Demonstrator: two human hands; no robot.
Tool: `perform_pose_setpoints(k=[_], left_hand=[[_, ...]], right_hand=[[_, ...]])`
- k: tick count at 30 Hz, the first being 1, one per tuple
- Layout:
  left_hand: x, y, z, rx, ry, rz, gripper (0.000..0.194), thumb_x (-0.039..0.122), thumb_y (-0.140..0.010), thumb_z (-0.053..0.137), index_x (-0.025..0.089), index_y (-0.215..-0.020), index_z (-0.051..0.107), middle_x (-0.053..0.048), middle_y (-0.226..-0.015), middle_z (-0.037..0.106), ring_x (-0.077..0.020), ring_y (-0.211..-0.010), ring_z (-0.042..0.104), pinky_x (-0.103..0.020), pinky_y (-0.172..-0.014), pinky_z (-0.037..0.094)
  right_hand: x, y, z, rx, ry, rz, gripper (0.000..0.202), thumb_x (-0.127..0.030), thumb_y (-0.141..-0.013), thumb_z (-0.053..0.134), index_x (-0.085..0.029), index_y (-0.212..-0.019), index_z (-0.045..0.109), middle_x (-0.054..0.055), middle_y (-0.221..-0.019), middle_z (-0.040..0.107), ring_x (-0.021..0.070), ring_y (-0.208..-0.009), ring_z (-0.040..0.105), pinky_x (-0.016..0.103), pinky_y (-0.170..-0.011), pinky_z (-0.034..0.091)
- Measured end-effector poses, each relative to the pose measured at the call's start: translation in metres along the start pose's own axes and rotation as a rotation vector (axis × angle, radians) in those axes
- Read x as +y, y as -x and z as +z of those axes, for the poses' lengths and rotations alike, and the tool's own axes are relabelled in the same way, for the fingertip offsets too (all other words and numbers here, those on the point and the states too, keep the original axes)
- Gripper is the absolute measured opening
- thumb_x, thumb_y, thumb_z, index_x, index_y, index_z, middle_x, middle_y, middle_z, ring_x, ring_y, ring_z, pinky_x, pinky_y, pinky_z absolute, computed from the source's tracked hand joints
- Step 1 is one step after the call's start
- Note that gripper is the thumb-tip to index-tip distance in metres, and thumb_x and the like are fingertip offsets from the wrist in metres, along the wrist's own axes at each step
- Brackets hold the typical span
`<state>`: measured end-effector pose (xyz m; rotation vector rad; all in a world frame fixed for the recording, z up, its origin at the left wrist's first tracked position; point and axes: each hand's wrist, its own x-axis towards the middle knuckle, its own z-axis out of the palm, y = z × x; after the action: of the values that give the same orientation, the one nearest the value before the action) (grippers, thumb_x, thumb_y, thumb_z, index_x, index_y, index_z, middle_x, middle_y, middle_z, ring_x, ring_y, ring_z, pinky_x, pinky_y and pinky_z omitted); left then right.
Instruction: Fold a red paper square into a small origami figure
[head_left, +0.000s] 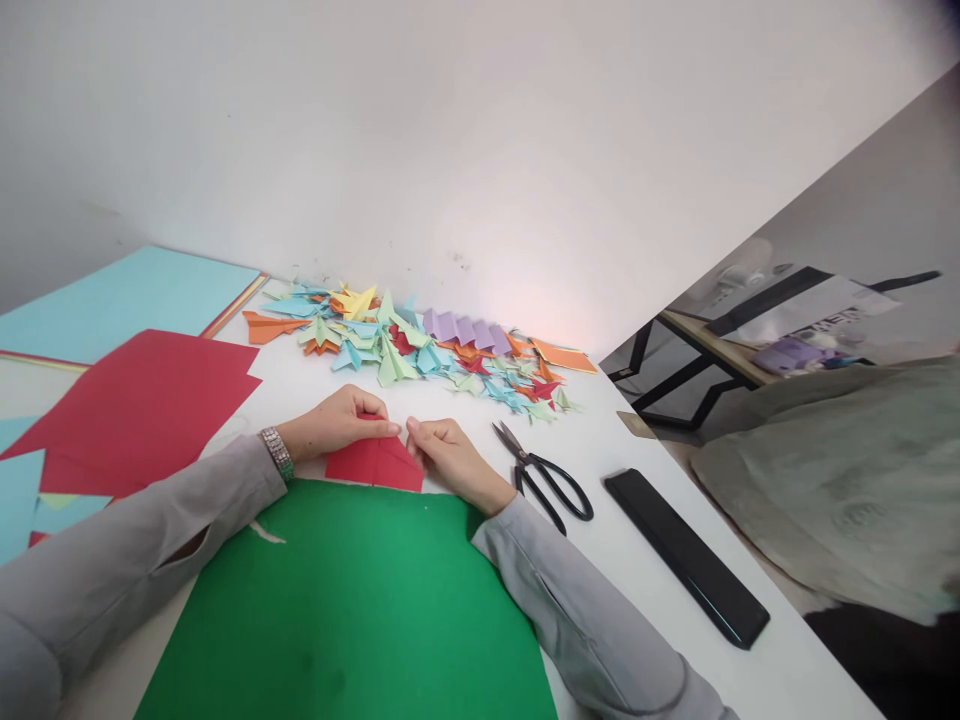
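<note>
A small folded piece of red paper (pixel 373 462) stands between my two hands, just past the far edge of a large green sheet (pixel 360 600). My left hand (pixel 341 422) pinches its upper edge between thumb and fingers. At its right side, my right hand (pixel 457 460) has thumb and fingertips closed on the paper's edge. A crease runs down the red piece. Scissors (pixel 536 470) with black handles lie on the table right of my right hand, their blades a little apart.
Behind my hands, several small folded paper planes (pixel 397 345) lie heaped along the wall. Large red sheets (pixel 150 410) and a light blue stack (pixel 127 300) are at the left. A long black case (pixel 686 555) lies at the right, near the table's edge. Beyond it is a person's sleeve or garment (pixel 840 480).
</note>
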<state>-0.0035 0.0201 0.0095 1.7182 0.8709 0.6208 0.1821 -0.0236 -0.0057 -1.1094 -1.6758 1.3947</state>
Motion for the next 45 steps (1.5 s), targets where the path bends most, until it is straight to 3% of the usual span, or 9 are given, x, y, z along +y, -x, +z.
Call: perform_pose_setpoints(k=[5,11,15,19,24,28,33,39,45], left_hand=[[0.0030,0.0006,0.0022,-0.057,-0.025,-0.007,0.031,0.044,-0.071,0.065,0.014,-0.066,0.067,0.000,-0.062,0.061,-0.0123,-0.061,0.051,-0.022,-0.057,0.038],[0.0052,0.0014,0.0041,0.087,0.124,-0.044,0.037,0.045,-0.065,0.073,0.015,-0.084,0.064,-0.001,-0.080,0.065,-0.0170,-0.075,0.059,-0.026,-0.065,0.045],[0.0043,0.0023,0.0050,0.058,0.161,-0.100,0.036,0.046,-0.065,0.072,0.013,-0.076,0.061,0.000,-0.071,0.061,-0.0144,-0.065,0.055,-0.025,-0.058,0.041],[0.0026,0.0033,0.0040,0.042,0.103,-0.084,0.036,0.045,-0.066,0.072,0.013,-0.063,0.057,0.003,-0.059,0.054,-0.0105,-0.056,0.048,-0.022,-0.052,0.035],[0.0019,0.0038,0.0021,0.013,0.092,-0.086,0.033,0.044,-0.066,0.072,0.013,-0.067,0.060,0.002,-0.061,0.058,-0.0107,-0.057,0.050,-0.022,-0.052,0.037],[0.0018,0.0032,0.0021,-0.020,0.086,-0.061,0.030,0.041,-0.066,0.072,0.013,-0.072,0.062,0.002,-0.063,0.060,-0.0108,-0.059,0.051,-0.021,-0.054,0.038],[0.0058,0.0028,0.0034,-0.113,0.019,-0.088,0.028,0.037,-0.063,0.072,0.013,-0.060,0.058,0.004,-0.053,0.054,-0.0096,-0.052,0.046,-0.021,-0.049,0.032],[0.0075,0.0023,0.0045,-0.172,0.061,-0.151,0.027,0.037,-0.062,0.073,0.013,-0.063,0.063,0.001,-0.057,0.061,-0.0117,-0.054,0.052,-0.022,-0.052,0.037],[0.0066,0.0021,0.0061,-0.147,0.095,-0.167,0.029,0.038,-0.062,0.074,0.012,-0.062,0.061,0.001,-0.057,0.061,-0.0109,-0.053,0.051,-0.021,-0.050,0.036]], right_hand=[[-0.0012,-0.0002,0.0007,-0.050,0.004,-0.011,0.049,-0.061,-0.072,0.062,-0.017,-0.055,0.047,-0.006,-0.052,0.037,0.0074,-0.050,0.030,0.023,-0.049,0.023],[0.0032,-0.0029,0.0014,0.092,-0.100,-0.056,0.046,-0.061,-0.073,0.061,-0.017,-0.063,0.054,-0.005,-0.057,0.044,0.0085,-0.053,0.035,0.023,-0.052,0.028],[0.0046,-0.0035,0.0019,0.134,-0.096,-0.081,0.047,-0.064,-0.075,0.057,-0.018,-0.065,0.055,-0.004,-0.059,0.046,0.0092,-0.055,0.036,0.023,-0.053,0.030],[0.0038,-0.0017,0.0033,0.093,-0.002,-0.066,0.047,-0.062,-0.075,0.059,-0.018,-0.060,0.049,-0.005,-0.055,0.040,0.0086,-0.052,0.032,0.023,-0.049,0.025],[0.0044,-0.0010,0.0045,0.044,-0.002,-0.036,0.046,-0.061,-0.071,0.063,-0.020,-0.062,0.045,-0.006,-0.054,0.041,0.0080,-0.050,0.032,0.023,-0.047,0.024],[0.0036,-0.0018,0.0051,0.088,0.075,-0.064,0.050,-0.062,-0.075,0.057,-0.019,-0.056,0.041,-0.006,-0.053,0.035,0.0080,-0.051,0.028,0.023,-0.048,0.022],[0.0055,-0.0027,0.0080,0.094,0.144,-0.068,0.051,-0.063,-0.080,0.050,-0.019,-0.056,0.044,-0.005,-0.054,0.037,0.0091,-0.053,0.031,0.024,-0.051,0.026],[0.0054,-0.0035,0.0082,0.093,0.032,-0.034,0.054,-0.067,-0.077,0.049,-0.017,-0.056,0.050,-0.003,-0.053,0.043,0.0097,-0.052,0.033,0.024,-0.051,0.029],[0.0060,-0.0051,0.0072,0.109,-0.015,-0.030,0.055,-0.066,-0.078,0.049,-0.018,-0.053,0.045,-0.004,-0.052,0.040,0.0088,-0.050,0.031,0.024,-0.049,0.026]])
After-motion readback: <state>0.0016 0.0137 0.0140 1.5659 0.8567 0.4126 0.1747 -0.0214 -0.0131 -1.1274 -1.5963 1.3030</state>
